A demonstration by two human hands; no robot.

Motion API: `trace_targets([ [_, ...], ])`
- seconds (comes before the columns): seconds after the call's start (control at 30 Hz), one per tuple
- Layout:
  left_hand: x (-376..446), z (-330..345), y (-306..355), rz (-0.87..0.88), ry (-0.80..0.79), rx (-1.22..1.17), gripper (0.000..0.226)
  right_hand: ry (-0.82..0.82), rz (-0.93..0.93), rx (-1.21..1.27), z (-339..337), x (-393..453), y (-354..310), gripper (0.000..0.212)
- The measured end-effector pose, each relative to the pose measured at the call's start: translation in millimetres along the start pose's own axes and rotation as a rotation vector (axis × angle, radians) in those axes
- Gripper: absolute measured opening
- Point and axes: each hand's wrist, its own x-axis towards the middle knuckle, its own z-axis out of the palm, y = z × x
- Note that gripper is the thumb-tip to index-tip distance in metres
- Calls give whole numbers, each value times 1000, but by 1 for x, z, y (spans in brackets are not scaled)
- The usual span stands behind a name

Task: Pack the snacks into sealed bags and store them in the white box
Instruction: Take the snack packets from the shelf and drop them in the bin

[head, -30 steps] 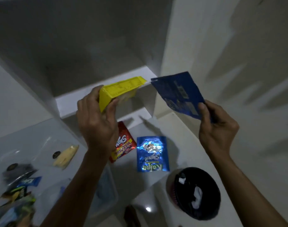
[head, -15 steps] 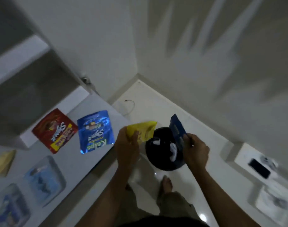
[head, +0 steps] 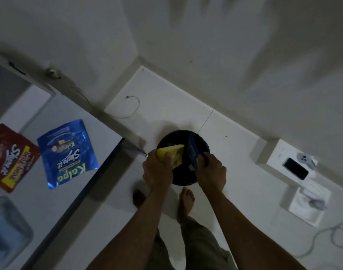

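Note:
My left hand grips a yellow snack wrapper and my right hand grips a dark blue wrapper. Both wrappers hang over the open mouth of a round black bin on the floor. On the white table at the left lie a blue Kalpa snack pouch and a red snack pouch. A clear sealed bag with blue contents lies near the table's front left corner. The white box is out of view.
The table edge runs diagonally just left of the bin. My bare feet stand on the white tile floor behind the bin. At the right, a low white ledge holds a phone and a charger; a cable loops on the floor.
I have turned from the shelf toward the floor. Both hands carried the yellow and dark blue wrappers down from shelf height to over the black bin.

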Motion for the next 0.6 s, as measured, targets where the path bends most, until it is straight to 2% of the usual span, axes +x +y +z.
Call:
trace_targets([
  [0.13,0,-1,-3,4,-37,37,63,-32,-29,-36,-4,6,-5,35],
  [0.33,-9,-31,-13,51,-13,-9,71,-73,-83,48,-22,-4,-20,40],
  [0.47,-18,-72,5,75,-6,-43,60,-98,-196,86,-32,-16,-47,39],
  [0.6,-14,-117,5,84,140,-32,51,-163,-343,97,-27,-29,-87,32],
])
